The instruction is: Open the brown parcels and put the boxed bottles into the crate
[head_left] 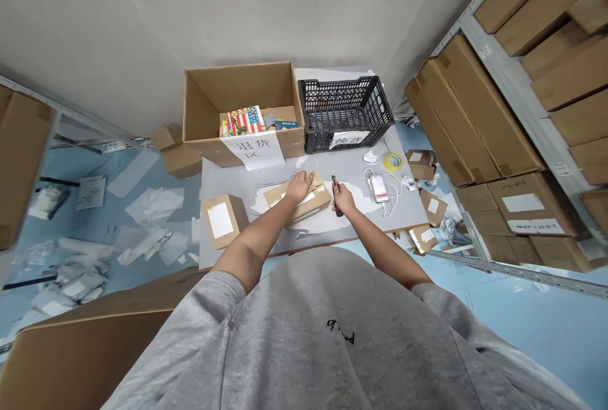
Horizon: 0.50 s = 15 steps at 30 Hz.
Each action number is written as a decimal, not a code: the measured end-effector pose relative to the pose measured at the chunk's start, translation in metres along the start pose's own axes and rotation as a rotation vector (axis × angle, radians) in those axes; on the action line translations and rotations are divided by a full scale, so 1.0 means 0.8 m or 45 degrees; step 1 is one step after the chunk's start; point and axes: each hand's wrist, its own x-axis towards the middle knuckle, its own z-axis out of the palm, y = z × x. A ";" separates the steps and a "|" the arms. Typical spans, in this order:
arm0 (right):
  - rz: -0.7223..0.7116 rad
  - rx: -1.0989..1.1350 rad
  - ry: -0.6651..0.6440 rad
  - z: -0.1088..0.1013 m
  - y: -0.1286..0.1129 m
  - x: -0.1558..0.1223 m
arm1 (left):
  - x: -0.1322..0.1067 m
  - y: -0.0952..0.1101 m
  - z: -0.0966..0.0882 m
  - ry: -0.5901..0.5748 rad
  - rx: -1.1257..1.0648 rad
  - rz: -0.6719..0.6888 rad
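Note:
A small flat cardboard parcel lies in the middle of the grey table. My left hand rests flat on top of it, fingers stretched out. My right hand is closed around a red and black utility knife, held just to the right of the parcel's end. A second sealed parcel with a white label sits at the table's left front corner.
At the back stand an open cardboard box with colourful items and a paper sign, and a black plastic crate. A phone on a white cable, a tape roll and paper scraps lie right. Shelves of boxes stand right; paper litters the floor.

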 end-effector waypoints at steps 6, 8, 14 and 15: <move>-0.056 0.033 -0.042 0.003 -0.003 0.042 | 0.006 -0.023 0.000 0.053 -0.147 0.268; -0.043 0.026 -0.064 0.016 -0.010 0.057 | 0.006 -0.026 0.000 0.045 -0.183 0.271; -0.029 0.096 -0.092 0.031 -0.015 0.086 | -0.016 -0.020 0.014 0.076 -0.203 0.273; -0.027 0.087 -0.087 0.031 -0.015 0.088 | -0.022 -0.016 0.017 0.095 -0.214 0.276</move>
